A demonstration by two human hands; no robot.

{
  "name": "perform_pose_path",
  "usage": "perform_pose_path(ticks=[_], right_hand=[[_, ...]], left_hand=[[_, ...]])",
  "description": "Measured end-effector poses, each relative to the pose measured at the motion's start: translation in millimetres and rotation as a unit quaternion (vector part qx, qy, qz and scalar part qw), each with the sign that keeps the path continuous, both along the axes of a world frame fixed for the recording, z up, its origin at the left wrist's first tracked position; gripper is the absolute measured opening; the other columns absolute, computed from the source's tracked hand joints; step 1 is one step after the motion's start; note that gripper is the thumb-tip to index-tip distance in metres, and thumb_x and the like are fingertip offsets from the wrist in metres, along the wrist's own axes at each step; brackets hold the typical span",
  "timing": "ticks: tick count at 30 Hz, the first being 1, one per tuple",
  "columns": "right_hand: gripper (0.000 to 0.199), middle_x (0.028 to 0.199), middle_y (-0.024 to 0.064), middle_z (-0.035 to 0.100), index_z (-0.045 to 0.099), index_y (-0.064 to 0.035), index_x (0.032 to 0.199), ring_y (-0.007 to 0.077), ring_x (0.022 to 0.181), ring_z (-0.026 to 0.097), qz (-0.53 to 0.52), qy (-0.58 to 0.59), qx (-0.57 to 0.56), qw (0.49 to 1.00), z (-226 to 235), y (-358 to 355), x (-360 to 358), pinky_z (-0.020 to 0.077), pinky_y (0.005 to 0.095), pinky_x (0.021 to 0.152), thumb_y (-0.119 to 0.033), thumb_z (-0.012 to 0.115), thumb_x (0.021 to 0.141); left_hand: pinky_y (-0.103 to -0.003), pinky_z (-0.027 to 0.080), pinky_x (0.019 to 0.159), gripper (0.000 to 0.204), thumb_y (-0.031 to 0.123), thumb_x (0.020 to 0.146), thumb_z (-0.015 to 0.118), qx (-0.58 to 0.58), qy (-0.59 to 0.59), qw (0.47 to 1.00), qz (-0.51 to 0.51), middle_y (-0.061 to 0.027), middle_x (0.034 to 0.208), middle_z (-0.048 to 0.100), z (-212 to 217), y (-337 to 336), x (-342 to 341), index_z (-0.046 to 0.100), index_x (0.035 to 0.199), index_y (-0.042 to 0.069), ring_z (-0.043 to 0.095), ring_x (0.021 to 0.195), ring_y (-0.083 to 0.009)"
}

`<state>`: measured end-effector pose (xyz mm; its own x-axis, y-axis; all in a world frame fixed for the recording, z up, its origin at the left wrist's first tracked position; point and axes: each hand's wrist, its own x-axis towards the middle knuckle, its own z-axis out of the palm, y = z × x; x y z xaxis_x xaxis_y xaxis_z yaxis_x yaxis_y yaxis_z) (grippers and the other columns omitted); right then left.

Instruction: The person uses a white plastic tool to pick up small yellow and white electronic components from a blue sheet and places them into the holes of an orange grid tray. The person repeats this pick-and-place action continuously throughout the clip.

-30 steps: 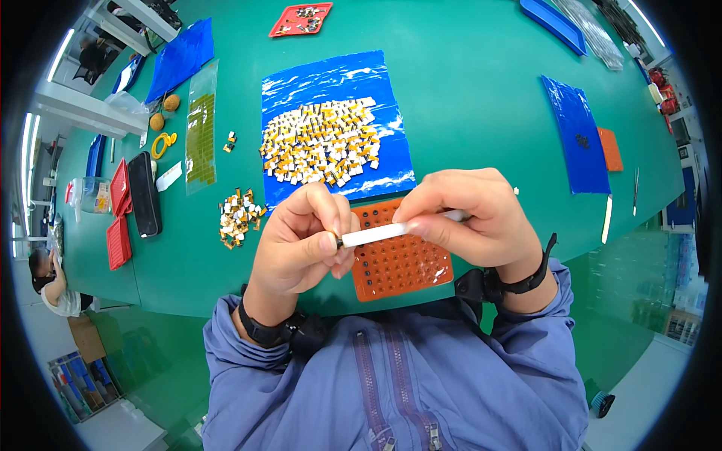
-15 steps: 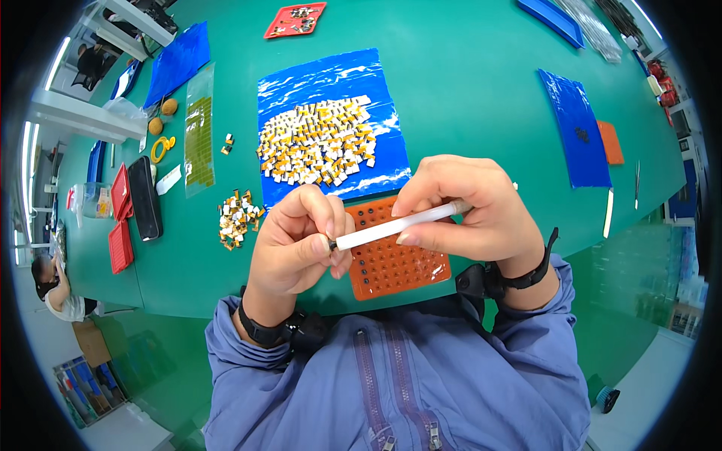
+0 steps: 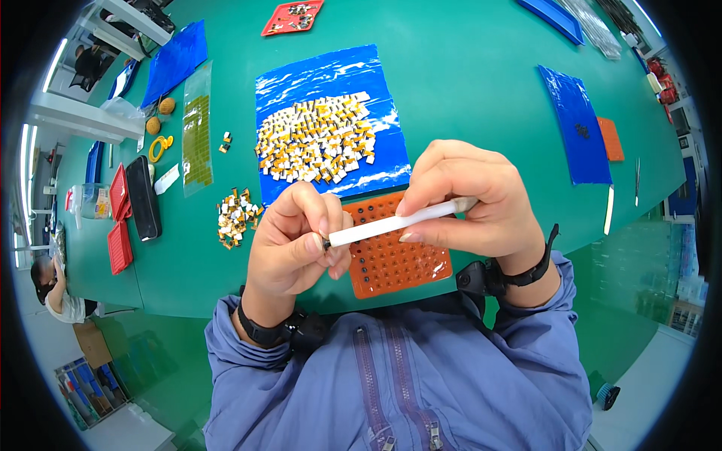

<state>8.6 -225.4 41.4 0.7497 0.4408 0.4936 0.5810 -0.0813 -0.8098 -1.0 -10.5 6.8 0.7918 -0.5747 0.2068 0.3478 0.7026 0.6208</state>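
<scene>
My right hand point(image 3: 474, 199) is closed round a white stick-like tool point(image 3: 376, 228), held slantwise with its lower end toward my left. At that end, my left hand point(image 3: 297, 237) pinches a small black part point(image 3: 326, 244) between thumb and fingers; it touches or nearly touches the tool's end, and I cannot tell which. Beneath both hands lies an orange tray point(image 3: 398, 282) with rows of holes, some holding dark round pieces. The hands cover part of its left and upper right. Beyond it, many small white and amber pieces point(image 3: 316, 139) are heaped on a blue sheet point(image 3: 316, 71).
A smaller heap of such pieces point(image 3: 237, 218) lies on the green table point(image 3: 466, 83) at left, near a black case point(image 3: 143, 197), yellow scissors point(image 3: 159, 148) and red trays point(image 3: 119, 244). At right are another blue sheet point(image 3: 575, 128), an orange tray point(image 3: 611, 140) and tweezers point(image 3: 638, 180).
My right hand has risen slightly, tilting the white tool a little more. Its lower end and my left hand have shifted slightly left. Both hands keep their grip.
</scene>
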Motion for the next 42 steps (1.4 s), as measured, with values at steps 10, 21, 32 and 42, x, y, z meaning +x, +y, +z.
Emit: perform_pose_path(ticks=[10, 21, 32, 42], right_hand=[[0.012, 0.069, 0.0052, 0.058, 0.065, -0.0025, 0.08, 0.0139, 0.059, 0.052, 0.001, -0.014, -0.001, 1.0, -6, 2, -1, 0.0387, 0.025, 0.049, -0.004, 0.068, 0.069], [0.011, 0.064, 0.0031, 0.055, 0.063, -0.004, 0.079, 0.0138, 0.055, 0.051, 0.008, 0.027, -0.028, 0.999, -1, 3, -6, 0.038, 0.0254, 0.047, -0.005, 0.068, 0.069], [0.012, 0.064, 0.0035, 0.054, 0.062, -0.0044, 0.08, 0.0156, 0.057, 0.052, 0.03, 0.043, -0.052, 0.997, 5, 1, -6, 0.0402, 0.026, 0.05, -0.005, 0.067, 0.069], [0.011, 0.068, 0.0032, 0.057, 0.061, -0.0038, 0.081, 0.0145, 0.056, 0.053, 0.02, 0.038, -0.046, 0.998, 5, -1, -5, 0.0402, 0.0251, 0.048, -0.004, 0.065, 0.071]], left_hand=[[-0.026, 0.043, 0.047, 0.012, 0.006, 0.082, 0.055, 0.017, -0.025, 0.999, 0.027, -0.008, 0.07, 0.047, 3, 0, -1, 0.043, 0.081, 0.003, 0.048, 0.059, -0.0149], [-0.025, 0.043, 0.049, 0.011, 0.004, 0.082, 0.055, 0.029, -0.022, 0.999, 0.017, -0.009, 0.07, 0.047, 1, 0, -2, 0.045, 0.082, 0.001, 0.05, 0.058, -0.0156], [-0.025, 0.044, 0.049, 0.011, 0.004, 0.081, 0.056, 0.033, -0.024, 0.999, 0.02, -0.0084, 0.07, 0.047, 1, 0, -2, 0.045, 0.082, 0.001, 0.05, 0.058, -0.0159], [-0.025, 0.043, 0.048, 0.011, 0.003, 0.081, 0.056, 0.026, -0.024, 0.999, 0.027, -0.0083, 0.071, 0.047, 1, 3, -1, 0.045, 0.082, 0.001, 0.049, 0.058, -0.0157]])
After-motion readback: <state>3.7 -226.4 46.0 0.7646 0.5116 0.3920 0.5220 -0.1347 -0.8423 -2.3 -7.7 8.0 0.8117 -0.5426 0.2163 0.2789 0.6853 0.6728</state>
